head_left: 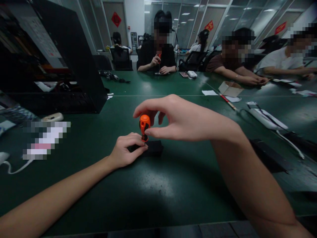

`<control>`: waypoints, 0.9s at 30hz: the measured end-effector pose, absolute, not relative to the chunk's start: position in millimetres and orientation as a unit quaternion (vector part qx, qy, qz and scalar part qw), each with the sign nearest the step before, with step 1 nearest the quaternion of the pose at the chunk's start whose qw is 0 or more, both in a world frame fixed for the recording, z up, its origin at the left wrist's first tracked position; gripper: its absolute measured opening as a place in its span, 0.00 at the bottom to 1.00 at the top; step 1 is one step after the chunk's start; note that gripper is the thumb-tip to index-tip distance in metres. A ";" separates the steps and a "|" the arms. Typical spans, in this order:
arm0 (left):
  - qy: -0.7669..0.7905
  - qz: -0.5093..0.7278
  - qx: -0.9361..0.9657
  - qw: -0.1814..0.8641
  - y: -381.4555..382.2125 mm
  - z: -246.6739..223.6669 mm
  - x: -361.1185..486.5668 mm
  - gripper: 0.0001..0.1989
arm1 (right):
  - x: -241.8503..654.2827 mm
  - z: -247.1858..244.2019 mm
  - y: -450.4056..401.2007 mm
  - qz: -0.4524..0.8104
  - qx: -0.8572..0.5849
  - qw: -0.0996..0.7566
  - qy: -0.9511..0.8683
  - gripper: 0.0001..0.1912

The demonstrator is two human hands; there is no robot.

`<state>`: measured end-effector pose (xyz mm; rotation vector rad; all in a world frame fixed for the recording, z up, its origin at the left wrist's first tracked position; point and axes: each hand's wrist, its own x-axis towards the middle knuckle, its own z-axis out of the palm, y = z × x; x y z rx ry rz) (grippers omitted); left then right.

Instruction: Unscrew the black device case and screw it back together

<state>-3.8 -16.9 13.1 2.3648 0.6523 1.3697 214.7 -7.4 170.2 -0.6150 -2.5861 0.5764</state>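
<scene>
An orange and black screwdriver (pixel 144 123) stands upright, its handle on top and its shaft pointing down at a small black block (pixel 155 148) on the green table. My left hand (pixel 126 149) rests on the table at the block's left end. Its thumb and index finger close together round the foot of the screwdriver's shaft; what lies between the fingertips is mostly hidden. Above, my right hand (pixel 173 119) arches over the handle with fingers apart. The thumb lies against the handle's right side, while the index fingertip stands off to its left.
A large black open case (pixel 86 59) stands at the left. A white power strip (pixel 267 116), a black flat piece (pixel 268 155) and a small cardboard box (pixel 230 88) lie to the right. Across the table (pixel 119 115) sits a person (pixel 158 49) holding another screwdriver; others sit at the right.
</scene>
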 end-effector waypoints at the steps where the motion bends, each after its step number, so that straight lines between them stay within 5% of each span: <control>1: 0.233 0.481 0.828 0.169 -16.8 12.3 -4.0 0.05 | 214.5 169.7 -7.1 0.217 -0.216 0.214 -0.928 0.16; 27: 0.241 0.499 0.818 0.151 -23.8 19.2 1.6 0.06 | 208.1 173.6 -22.3 0.100 -0.286 0.207 -0.930 0.08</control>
